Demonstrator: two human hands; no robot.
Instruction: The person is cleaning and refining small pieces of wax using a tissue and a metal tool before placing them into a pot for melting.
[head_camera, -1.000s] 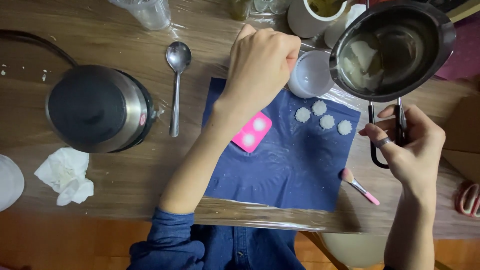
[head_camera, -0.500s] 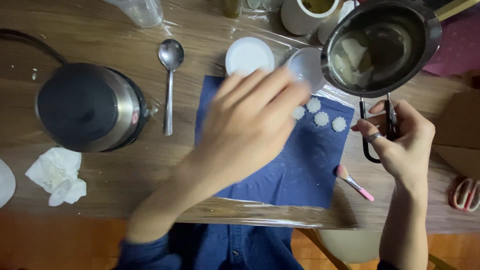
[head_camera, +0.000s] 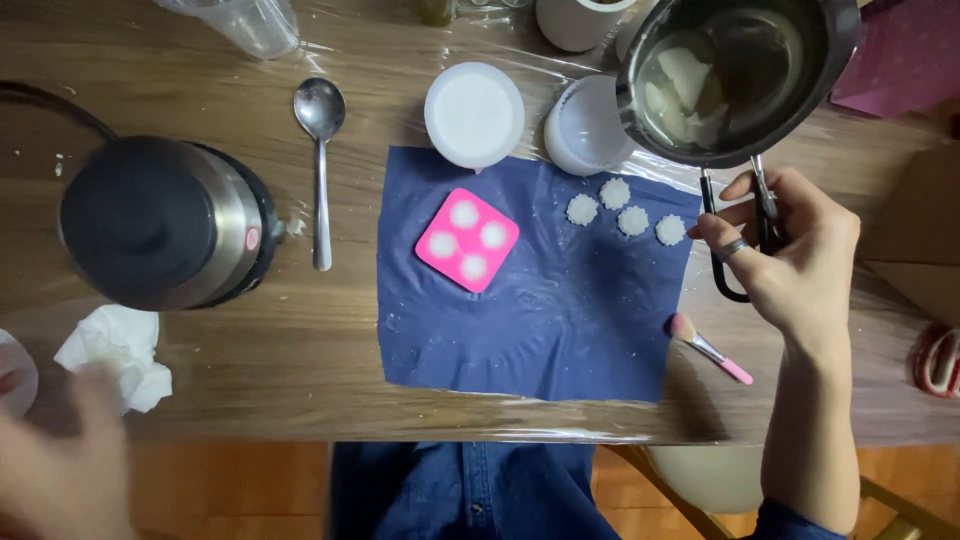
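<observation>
We find the right hand (head_camera: 790, 260) clenched on the black wire handle of a metal melting pot (head_camera: 735, 75), held aloft above the bench (head_camera: 250, 340). The pot carries clear liquid with pale unmelted lumps. Beneath and beside it lie four white moulded pieces (head_camera: 625, 212) on a blue mat (head_camera: 540, 320), with a pink four-cavity mould (head_camera: 467, 240) near the mat's middle. The left hand (head_camera: 60, 480) is blurred at the bench edge, apparently empty; we cannot tell its grip. Risks, in our judgement: a tilted pot could spill over the finished pieces; lumps could splash; the thin handle may twist.
</observation>
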